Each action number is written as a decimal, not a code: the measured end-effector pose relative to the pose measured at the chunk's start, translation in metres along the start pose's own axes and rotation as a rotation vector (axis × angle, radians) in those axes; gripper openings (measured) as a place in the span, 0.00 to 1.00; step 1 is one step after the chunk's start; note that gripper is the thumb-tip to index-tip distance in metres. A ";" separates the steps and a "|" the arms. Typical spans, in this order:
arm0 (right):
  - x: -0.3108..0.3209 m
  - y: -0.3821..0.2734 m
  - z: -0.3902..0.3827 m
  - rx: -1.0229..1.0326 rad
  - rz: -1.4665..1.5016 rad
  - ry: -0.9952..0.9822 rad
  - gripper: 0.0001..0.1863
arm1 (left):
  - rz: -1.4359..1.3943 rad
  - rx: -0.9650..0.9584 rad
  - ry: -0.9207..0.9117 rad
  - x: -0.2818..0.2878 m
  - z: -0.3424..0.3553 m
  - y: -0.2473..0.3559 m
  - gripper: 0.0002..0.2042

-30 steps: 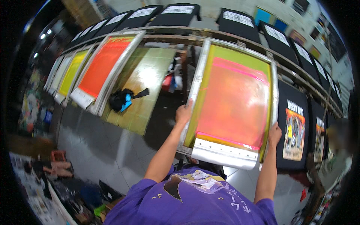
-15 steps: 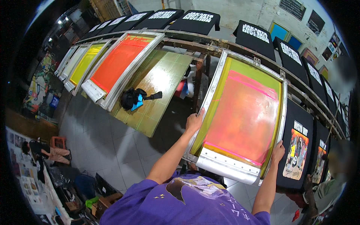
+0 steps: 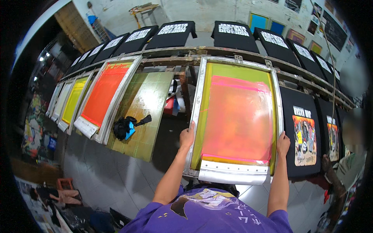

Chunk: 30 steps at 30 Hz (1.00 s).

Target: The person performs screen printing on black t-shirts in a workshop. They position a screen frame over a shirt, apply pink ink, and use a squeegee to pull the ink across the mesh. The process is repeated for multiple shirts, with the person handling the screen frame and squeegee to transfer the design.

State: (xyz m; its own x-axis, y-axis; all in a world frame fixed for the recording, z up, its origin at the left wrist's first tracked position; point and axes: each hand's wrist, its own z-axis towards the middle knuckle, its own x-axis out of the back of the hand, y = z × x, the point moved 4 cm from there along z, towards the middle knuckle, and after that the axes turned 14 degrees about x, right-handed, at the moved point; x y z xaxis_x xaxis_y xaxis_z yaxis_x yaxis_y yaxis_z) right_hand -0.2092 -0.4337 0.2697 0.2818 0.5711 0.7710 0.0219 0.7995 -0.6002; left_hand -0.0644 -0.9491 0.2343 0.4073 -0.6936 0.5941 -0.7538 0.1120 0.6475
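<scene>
In front of me is a silk-screen printing frame [image 3: 196,124] with silver metal sides. Its mesh is yellow-green around a translucent pink-orange panel, edged in brighter pink ink. A wide silver squeegee [image 3: 233,173] lies across the frame's near end. My left hand [image 3: 187,138] is closed on the frame's left side. My right hand [image 3: 283,144] grips the right side, a little lower. What lies beneath the screen is hidden.
Left stand a bare board [image 3: 143,99] with a black-and-blue bundle [image 3: 125,128], and an orange-inked screen [image 3: 101,95]. Black printed T-shirts [image 3: 235,37] line the wooden rail [image 3: 171,62]; another T-shirt [image 3: 301,97] lies right. A partly blurred person [image 3: 349,167] is at far right.
My view has turned, so the screen frame now appears straighter and farther left, as do the boards and T-shirts. Both hands keep their hold on its sides.
</scene>
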 end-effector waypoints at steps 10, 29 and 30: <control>0.003 -0.004 -0.002 -0.067 -0.005 -0.007 0.30 | -0.004 -0.038 0.035 0.001 -0.002 0.004 0.42; 0.010 -0.004 -0.005 -0.171 -0.016 -0.022 0.30 | -0.154 0.011 -0.131 -0.003 -0.005 0.004 0.43; 0.010 -0.004 -0.005 -0.158 -0.019 -0.020 0.30 | -0.153 0.007 -0.133 -0.002 -0.005 0.005 0.43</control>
State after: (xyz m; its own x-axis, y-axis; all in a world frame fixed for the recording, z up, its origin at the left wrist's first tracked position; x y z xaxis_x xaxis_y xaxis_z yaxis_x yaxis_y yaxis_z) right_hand -0.2011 -0.4318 0.2787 0.2606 0.5611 0.7857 0.1781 0.7719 -0.6103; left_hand -0.0662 -0.9431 0.2385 0.4461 -0.7899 0.4207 -0.6921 -0.0065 0.7217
